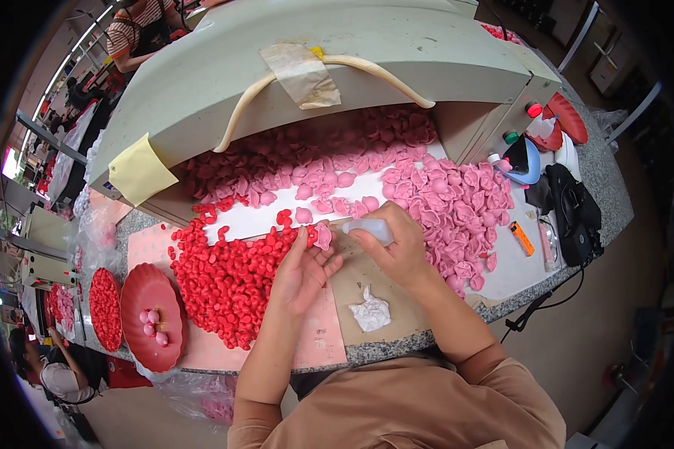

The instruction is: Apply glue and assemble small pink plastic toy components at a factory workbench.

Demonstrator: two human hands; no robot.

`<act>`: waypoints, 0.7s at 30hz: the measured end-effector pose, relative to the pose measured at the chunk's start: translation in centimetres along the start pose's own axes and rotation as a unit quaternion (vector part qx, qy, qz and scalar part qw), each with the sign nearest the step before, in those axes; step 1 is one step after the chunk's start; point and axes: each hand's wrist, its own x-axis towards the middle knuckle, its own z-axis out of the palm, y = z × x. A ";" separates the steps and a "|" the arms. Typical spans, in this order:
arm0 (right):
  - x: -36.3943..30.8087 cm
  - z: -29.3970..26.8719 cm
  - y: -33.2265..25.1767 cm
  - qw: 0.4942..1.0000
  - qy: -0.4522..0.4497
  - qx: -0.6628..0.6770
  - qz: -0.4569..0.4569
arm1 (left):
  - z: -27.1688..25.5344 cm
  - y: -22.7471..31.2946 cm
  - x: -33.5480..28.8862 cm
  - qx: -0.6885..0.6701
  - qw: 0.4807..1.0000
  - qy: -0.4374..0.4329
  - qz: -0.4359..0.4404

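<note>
My left hand (304, 275) is closed at its fingertips on a small pink petal-shaped piece (323, 237); a bit of red shows beside it. In my right hand (399, 249) is a translucent white squeeze bottle (373, 229), its narrow tip pointing left toward the pink piece, close to it. A large heap of small glossy red pieces (228, 288) lies to the left of my left hand. Right of my right hand spreads a pile of pink petal-shaped pieces (449, 206). Crumpled white tissue (370, 310) rests on the brown board between my forearms.
A grey machine housing (337, 75) arches over the far part of the table, with more pink pieces beneath it. At left stand a red scalloped tray (132, 299) with several pink balls and a red-filled tray (104, 310). An orange lighter (522, 239) and black pouch (573, 213) lie right.
</note>
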 end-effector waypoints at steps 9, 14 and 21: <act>-0.1 0.0 0.1 1.000 -0.003 -0.003 -0.002 | -0.4 0.0 0.1 -0.004 1.000 0.007 0.019; -0.2 0.1 0.2 1.000 -0.009 0.000 0.007 | -0.4 0.1 0.1 -0.006 1.000 0.016 0.024; -0.2 0.0 0.3 1.000 -0.010 -0.003 0.001 | -0.7 0.2 0.4 0.002 0.999 0.008 0.046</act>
